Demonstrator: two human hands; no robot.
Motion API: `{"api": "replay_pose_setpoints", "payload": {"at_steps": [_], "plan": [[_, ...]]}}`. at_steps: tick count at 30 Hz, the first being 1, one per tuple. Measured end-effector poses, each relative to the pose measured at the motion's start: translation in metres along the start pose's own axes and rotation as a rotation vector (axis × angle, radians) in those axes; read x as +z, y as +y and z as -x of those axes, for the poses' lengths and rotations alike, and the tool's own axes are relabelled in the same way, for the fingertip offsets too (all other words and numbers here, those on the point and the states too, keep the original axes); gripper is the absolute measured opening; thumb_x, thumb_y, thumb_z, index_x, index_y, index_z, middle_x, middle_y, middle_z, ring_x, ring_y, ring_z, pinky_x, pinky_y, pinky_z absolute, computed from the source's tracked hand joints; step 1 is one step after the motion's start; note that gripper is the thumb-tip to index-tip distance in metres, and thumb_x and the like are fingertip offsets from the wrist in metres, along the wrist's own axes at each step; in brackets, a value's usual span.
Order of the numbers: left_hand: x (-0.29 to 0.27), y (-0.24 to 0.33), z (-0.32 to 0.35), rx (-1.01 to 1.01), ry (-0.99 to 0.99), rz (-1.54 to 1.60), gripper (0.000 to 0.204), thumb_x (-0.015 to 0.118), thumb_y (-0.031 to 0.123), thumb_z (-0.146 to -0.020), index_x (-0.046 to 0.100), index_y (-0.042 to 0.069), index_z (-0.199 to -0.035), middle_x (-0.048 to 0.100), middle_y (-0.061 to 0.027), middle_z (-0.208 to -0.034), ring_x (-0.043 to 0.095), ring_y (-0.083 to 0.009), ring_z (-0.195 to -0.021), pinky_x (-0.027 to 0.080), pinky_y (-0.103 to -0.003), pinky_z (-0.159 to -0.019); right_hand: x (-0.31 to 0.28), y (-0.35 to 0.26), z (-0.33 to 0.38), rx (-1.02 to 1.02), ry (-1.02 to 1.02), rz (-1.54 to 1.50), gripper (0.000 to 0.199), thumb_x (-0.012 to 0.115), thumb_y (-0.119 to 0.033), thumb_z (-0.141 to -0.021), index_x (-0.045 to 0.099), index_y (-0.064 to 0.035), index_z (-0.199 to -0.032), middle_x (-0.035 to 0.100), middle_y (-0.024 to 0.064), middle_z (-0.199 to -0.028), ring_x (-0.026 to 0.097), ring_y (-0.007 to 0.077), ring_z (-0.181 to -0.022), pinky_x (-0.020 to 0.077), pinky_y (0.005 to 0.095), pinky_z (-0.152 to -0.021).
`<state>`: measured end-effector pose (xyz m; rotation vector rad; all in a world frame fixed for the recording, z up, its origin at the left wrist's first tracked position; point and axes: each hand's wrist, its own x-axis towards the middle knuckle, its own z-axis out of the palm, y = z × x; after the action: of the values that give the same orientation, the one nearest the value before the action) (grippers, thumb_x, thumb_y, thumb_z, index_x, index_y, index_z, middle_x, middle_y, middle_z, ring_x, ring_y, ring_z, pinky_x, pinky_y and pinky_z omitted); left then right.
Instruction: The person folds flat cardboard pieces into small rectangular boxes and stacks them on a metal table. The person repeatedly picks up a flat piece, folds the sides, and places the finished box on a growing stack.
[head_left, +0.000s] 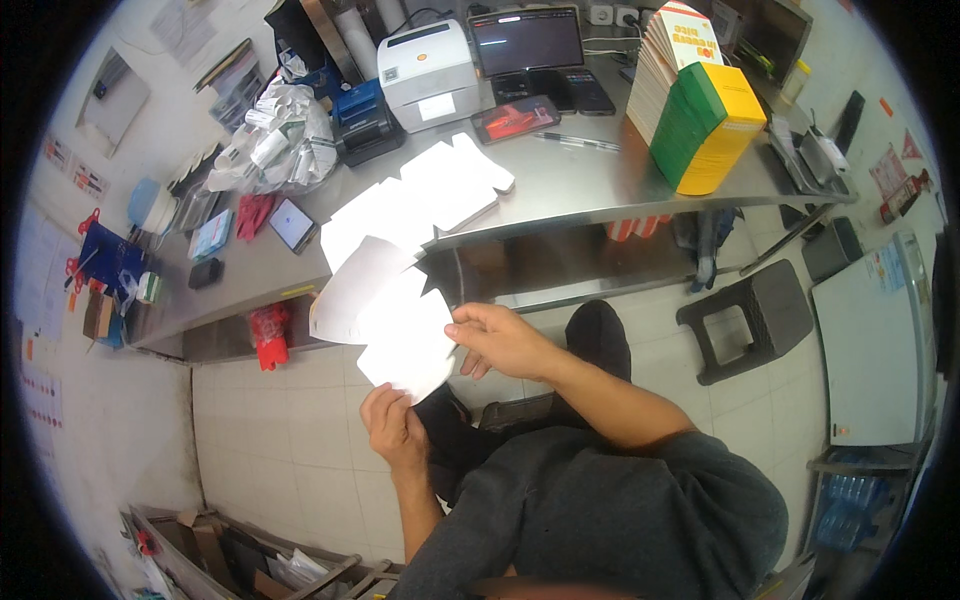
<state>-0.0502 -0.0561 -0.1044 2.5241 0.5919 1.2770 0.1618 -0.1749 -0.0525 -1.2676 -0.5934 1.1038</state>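
A white die-cut cardboard blank (408, 352), overexposed and bright, is held over the front edge of the steel table. My left hand (396, 425) pinches its lower near edge with thumb and fingers. On its right edge, my right hand (492, 340) is closed, thumb on top. A curved, slightly greyer panel (365, 285) rises just beyond; whether it belongs to the same blank, I cannot tell. More white blanks (450, 188) lie overlapping on the table behind it.
On the steel table (570, 160) stand a white label printer (428, 80), a laptop (527, 42), phones, a pen (580, 141) and a green-yellow carton (705, 130) beside stacked cartons. Crumpled plastic (285, 135) lies left. A dark stool (755, 320) stands on the floor at right.
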Motion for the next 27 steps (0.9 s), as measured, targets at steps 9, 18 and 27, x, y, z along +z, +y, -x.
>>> {"api": "replay_pose_setpoints", "payload": {"at_steps": [9,18,27], "plan": [[0.003,0.01,-0.006,0.018,-0.187,-0.17,0.034,0.076,-0.003,-0.075,0.075,0.009,-0.106,0.068,-0.0089,-0.117,0.061,-0.0347,-0.121,0.048,-0.051,-0.104,0.002,0.041,-0.006,-0.033,0.043,-0.143,0.022,0.063,-0.012,-0.106,0.064,0.0056,-0.119,0.072,0.0115,-0.103,0.074,0.0175,-0.086,0.0633,0.0303,-0.07],[0.029,0.025,-0.002,-0.161,-0.106,0.19,0.031,0.082,0.005,-0.085,0.073,0.003,-0.115,0.069,-0.0113,-0.105,0.065,-0.0253,-0.094,0.053,-0.038,-0.081,0.015,0.055,-0.005,-0.188,0.099,-0.169,0.019,0.064,-0.009,-0.105,0.068,0.006,-0.116,0.072,0.0091,-0.103,0.074,0.0163,-0.087,0.0621,0.0301,-0.076],[0.044,0.038,-0.01,-1.024,0.052,1.15,0.004,0.067,0.003,-0.103,0.065,0.0,-0.105,0.069,-0.0063,-0.096,0.067,-0.0115,-0.083,0.056,-0.026,-0.075,0.024,0.036,0.013,-0.792,0.224,0.724,0.02,0.072,-0.007,-0.095,0.076,-0.0038,-0.114,0.068,0.0104,-0.1,0.07,0.0281,-0.088,0.0586,0.0375,-0.074]]}}
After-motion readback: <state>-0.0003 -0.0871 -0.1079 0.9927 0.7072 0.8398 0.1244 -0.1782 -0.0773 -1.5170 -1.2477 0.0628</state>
